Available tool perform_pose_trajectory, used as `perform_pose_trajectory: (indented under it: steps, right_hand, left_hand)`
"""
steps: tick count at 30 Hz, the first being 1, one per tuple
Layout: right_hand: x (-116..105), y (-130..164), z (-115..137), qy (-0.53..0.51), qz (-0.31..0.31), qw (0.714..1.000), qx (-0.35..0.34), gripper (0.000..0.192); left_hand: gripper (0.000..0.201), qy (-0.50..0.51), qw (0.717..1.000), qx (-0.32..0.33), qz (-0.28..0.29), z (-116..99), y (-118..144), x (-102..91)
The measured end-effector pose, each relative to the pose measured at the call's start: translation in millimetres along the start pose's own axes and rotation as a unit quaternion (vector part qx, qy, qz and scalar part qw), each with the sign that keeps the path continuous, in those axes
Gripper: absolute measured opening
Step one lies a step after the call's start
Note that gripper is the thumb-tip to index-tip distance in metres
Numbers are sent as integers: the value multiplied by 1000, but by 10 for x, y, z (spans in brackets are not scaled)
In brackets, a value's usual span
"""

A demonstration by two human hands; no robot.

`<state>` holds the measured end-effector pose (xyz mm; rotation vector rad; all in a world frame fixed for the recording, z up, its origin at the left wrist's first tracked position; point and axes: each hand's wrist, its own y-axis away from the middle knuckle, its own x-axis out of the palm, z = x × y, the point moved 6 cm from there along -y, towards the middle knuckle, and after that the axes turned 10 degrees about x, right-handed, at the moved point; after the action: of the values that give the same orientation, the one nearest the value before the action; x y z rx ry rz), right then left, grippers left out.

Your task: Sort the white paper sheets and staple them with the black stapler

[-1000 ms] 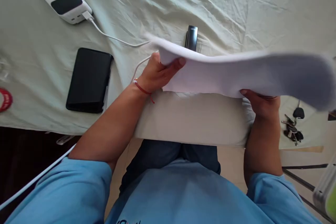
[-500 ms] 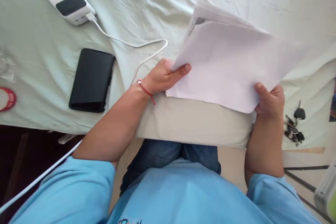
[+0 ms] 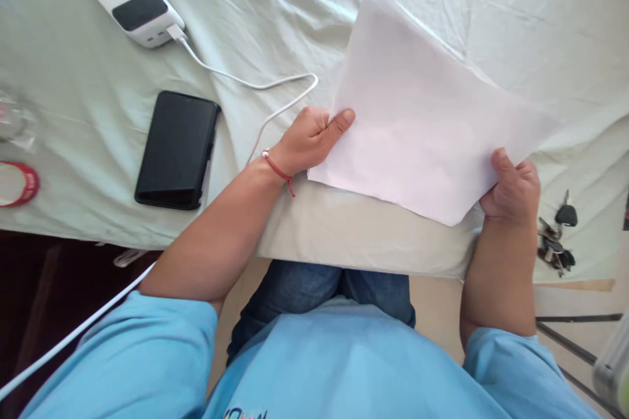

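Observation:
A stack of white paper sheets is held tilted over the table's front edge, its blank side facing me. My left hand, with a red string bracelet on the wrist, is closed on the left edge, thumb on top and fingers hidden beneath. At the lower right edge, my right hand grips the sheets the same way, thumb over the top. How many sheets there are I cannot tell.
On the pale green cloth lie a black phone, a white power bank with a white cable, and a red-rimmed roll at far left. Keys lie beside my right forearm.
The sheets have shifted and lined up more; the printed sheet that showed at the upper left is now covered. My right hand has moved slightly right.

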<state>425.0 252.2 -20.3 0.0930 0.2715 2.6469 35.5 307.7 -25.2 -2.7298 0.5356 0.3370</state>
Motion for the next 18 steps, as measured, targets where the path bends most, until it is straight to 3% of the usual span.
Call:
perform_pose_trajectory:
  steps: [3,6,9,14,18]
  right_hand:
    - [-21,-26,-2,0,-30,1000,4,57]
    - [-28,14,-15,28,-34,998,51,58]
    - [-73,99,8,80,-17,991,107,59]
    - [-175,188,36,141,37,973,181,54]
    - [-178,197,38,156,54,965,204,52]
  left_hand:
    - [93,-33,999,6,30,-62,-19,14]
    - [86,-48,999,5,0,-84,-44,-25]
    - [66,-60,998,3,-23,-94,-54,-55]
    - [28,-65,998,-11,-14,-72,-37,-58]
    - [33,-48,999,-8,20,-51,-23,-52]
